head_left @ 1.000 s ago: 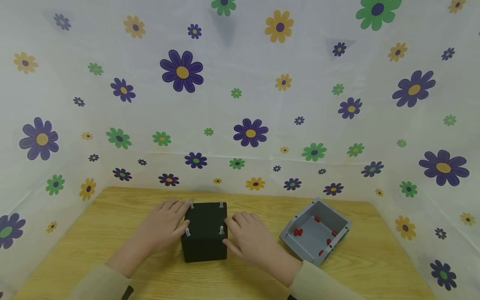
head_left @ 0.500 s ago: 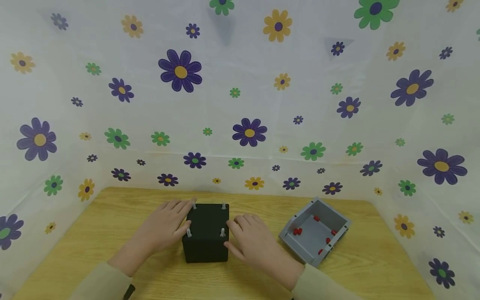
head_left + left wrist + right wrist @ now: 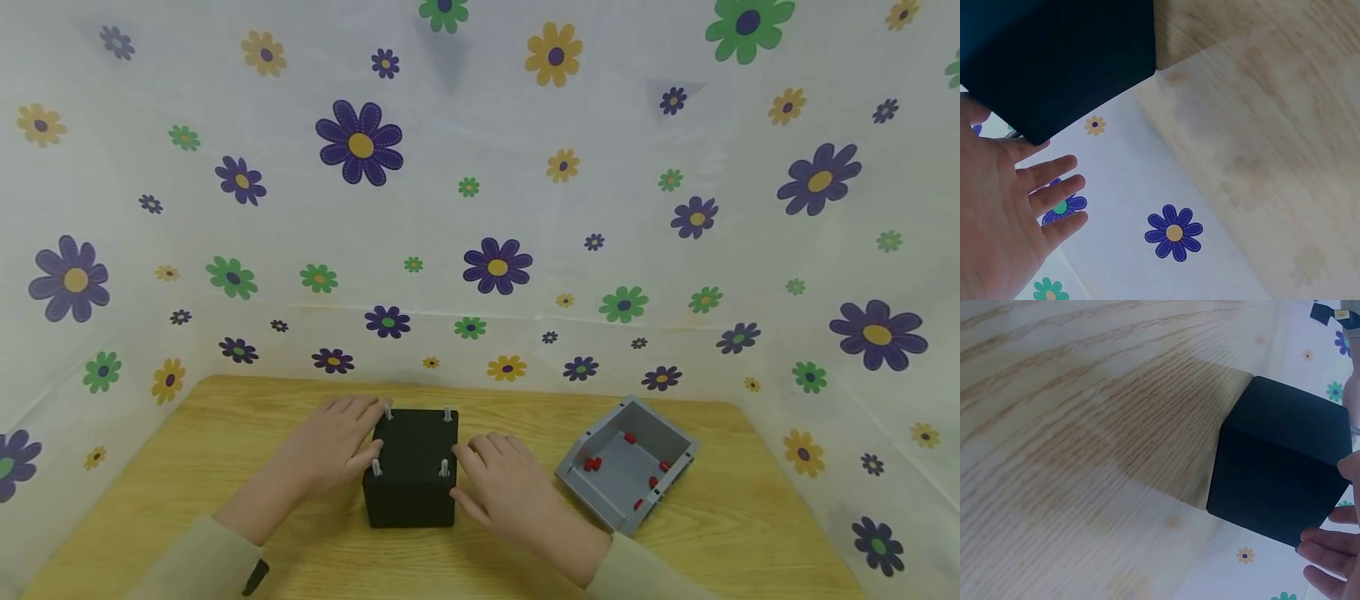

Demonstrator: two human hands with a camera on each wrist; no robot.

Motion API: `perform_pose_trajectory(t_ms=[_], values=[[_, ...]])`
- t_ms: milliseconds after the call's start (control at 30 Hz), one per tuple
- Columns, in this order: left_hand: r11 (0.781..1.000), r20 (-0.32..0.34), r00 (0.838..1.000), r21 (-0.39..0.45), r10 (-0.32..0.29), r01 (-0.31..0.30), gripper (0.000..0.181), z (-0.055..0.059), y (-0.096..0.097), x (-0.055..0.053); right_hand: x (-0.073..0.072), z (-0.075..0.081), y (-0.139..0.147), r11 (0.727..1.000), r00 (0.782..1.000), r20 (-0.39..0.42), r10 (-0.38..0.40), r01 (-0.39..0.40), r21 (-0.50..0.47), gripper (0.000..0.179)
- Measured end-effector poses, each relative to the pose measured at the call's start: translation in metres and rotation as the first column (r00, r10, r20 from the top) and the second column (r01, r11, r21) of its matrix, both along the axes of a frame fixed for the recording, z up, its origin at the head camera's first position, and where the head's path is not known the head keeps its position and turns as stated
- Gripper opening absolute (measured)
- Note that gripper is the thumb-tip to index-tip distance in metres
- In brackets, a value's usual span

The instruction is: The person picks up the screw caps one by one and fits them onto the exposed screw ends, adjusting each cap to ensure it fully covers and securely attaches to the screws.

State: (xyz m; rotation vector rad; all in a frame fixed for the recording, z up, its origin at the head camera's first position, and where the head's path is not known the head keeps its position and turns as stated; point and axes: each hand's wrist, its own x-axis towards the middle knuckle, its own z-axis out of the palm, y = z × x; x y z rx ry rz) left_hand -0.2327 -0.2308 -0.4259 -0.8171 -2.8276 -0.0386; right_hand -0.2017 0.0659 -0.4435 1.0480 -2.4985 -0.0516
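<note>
Black box point(image 3: 411, 500) on the table point(image 3: 330, 554), between the hands. Left hand point(image 3: 324, 446): fingers extended, loose, thumb and index at the box edge. Right hand point(image 3: 513, 483): relaxed, fingertips against the opposite side. Neither grips; light contact from both sides probably steadies it. Pegs point(image 3: 377, 468) stand upright at its top corners, within fingertip reach. Bin point(image 3: 621, 482) with red pieces point(image 3: 592, 464) right of right hand, likely for easy access.
</note>
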Motion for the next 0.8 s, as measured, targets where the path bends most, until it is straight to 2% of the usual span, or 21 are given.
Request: perform_pose_trajectory(t_ms=[133,267,533,800], values=[[1.0,-0.024,1.0,-0.011,-0.011,0.011,0.053,0.005,0.0,-0.001,0.001,0.001,0.0,1.0,1.0,0.001,-0.008,0.008,0.009,0.047],[1.0,-0.011,1.0,-0.017,-0.01,0.01,0.052,0.008,0.001,-0.001,0.002,0.003,0.001,1.0,1.0,0.012,-0.014,0.014,0.022,0.048],[1.0,-0.003,1.0,-0.01,-0.009,0.009,0.052,0.01,0.002,-0.001,0.003,0.004,0.002,0.999,0.999,0.039,-0.02,0.018,0.043,0.049],[1.0,-0.027,1.0,-0.025,-0.016,0.015,0.05,0.014,0.001,-0.003,0.006,0.006,0.005,0.999,0.999,0.04,-0.008,0.007,0.047,0.05]])
